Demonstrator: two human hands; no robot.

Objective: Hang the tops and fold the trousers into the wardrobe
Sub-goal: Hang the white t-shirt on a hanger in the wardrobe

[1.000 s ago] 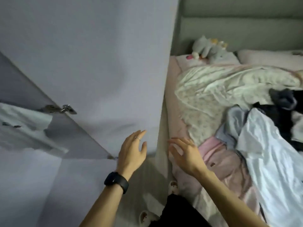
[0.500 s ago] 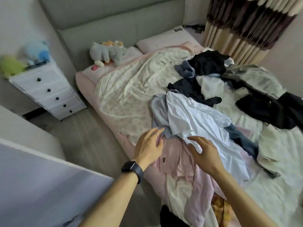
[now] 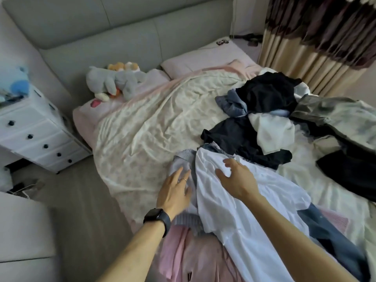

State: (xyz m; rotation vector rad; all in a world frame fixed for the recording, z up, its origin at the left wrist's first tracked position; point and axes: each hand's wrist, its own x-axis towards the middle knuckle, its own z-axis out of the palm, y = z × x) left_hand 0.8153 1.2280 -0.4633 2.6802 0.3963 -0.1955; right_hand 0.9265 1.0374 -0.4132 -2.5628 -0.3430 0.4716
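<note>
Both hands spread, grasping nothing; the white top (image 3: 223, 216) lies on the bed (image 3: 152, 129), long axis running toward us; our right hand (image 3: 238, 178) hovers over it, nearer; left hand (image 3: 175, 192) just beside it.

The white top (image 3: 234, 210) is thin, smooth woven cloth, creased and matt. Beside it the grey knit (image 3: 183, 159) shows fine ribbing, and the pink garment (image 3: 195, 255) looks soft and dull. The quilt (image 3: 152, 129) is crinkled cream cloth. The headboard (image 3: 122, 33) is smooth, padded and leather-like with a faint sheen. The drawer chest (image 3: 30, 127) is glossy white, the plush toys (image 3: 114, 82) are fuzzy, and the floor (image 3: 77, 210) shows matt wood grain.
</note>
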